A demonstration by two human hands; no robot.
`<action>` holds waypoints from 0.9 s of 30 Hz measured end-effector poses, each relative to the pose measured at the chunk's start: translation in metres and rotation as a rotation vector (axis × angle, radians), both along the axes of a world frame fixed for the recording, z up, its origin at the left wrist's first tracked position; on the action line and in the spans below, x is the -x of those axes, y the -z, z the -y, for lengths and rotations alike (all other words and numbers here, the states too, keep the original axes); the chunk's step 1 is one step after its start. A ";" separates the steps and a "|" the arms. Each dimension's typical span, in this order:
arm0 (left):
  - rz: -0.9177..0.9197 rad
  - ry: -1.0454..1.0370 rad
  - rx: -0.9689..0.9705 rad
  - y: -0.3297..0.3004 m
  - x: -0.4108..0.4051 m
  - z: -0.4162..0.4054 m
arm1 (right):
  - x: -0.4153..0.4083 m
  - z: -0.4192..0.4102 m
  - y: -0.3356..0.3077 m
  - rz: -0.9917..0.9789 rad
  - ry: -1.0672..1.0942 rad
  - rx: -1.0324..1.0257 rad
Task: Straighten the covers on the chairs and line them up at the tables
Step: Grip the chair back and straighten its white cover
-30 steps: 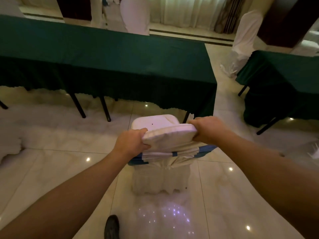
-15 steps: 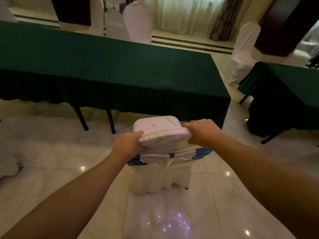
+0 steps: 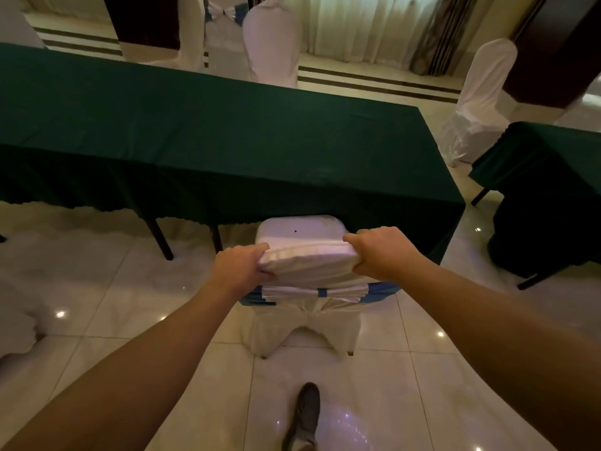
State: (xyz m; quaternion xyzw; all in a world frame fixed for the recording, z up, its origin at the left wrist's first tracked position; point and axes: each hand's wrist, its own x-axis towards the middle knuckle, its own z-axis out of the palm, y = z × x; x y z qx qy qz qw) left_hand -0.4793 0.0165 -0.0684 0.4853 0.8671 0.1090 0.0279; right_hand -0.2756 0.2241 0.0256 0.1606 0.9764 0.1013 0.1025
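We face the long table [image 3: 201, 131] under its dark green cloth, which spans most of the view; a second green-clothed table [image 3: 553, 164] stands off its right end. On the pale tiled floor [image 3: 97, 288], the chair [image 3: 305, 255] in its white cover sits at the long table's near edge, toward the right end, its seat front reaching just under the cloth's hem. A blue sash with a white bow [image 3: 317, 292] wraps the chair back. Both our arms reach forward, nearly straight. Our left hand [image 3: 242, 266] is curled tight around the left top corner of the chair back, fingers folded over the cover. Our right hand [image 3: 383, 252] clamps the right top corner likewise. One shoe [image 3: 305, 415] shows behind the chair
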 end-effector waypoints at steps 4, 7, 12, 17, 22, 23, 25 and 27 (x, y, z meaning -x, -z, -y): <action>-0.021 0.008 0.019 0.000 0.024 -0.038 | 0.023 -0.039 0.007 -0.004 -0.011 -0.015; -0.018 -0.014 0.052 -0.003 0.042 -0.067 | 0.041 -0.071 0.013 -0.035 -0.040 -0.016; -0.011 -0.015 0.011 -0.009 0.069 -0.110 | 0.074 -0.121 0.017 -0.059 -0.069 0.007; -0.009 -0.048 0.019 -0.006 0.099 -0.141 | 0.107 -0.155 0.013 -0.030 -0.069 0.020; -0.041 0.010 0.027 -0.001 0.135 -0.167 | 0.132 -0.173 0.015 -0.018 -0.026 0.058; -0.060 0.032 0.033 -0.001 0.149 -0.174 | 0.142 -0.177 0.017 -0.027 -0.007 0.065; -0.090 0.055 0.037 0.000 0.158 -0.181 | 0.144 -0.179 0.019 -0.026 0.012 0.065; -0.107 0.068 0.056 0.000 0.172 -0.190 | 0.152 -0.184 0.022 -0.031 0.036 0.054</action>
